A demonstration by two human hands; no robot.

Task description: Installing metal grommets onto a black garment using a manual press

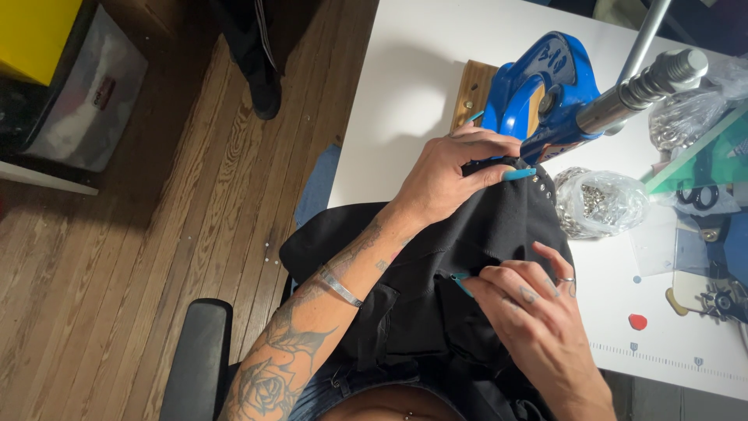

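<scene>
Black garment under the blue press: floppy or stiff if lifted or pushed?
Probably floppy: the black garment folds and bunches between the left hand and right hand. Pushed, it would likely wrinkle rather than slide whole. Its edge, pinched at the blue press, carries metal studs, adding slight weight.

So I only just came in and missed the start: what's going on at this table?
A person sits at a white table holding black fabric with both hands. The left hand presses the fabric's edge, which carries a row of small metal studs, under the blue hand press. The right hand pinches a fold nearer the body. A clear bag of metal pieces lies beside the press.
</scene>
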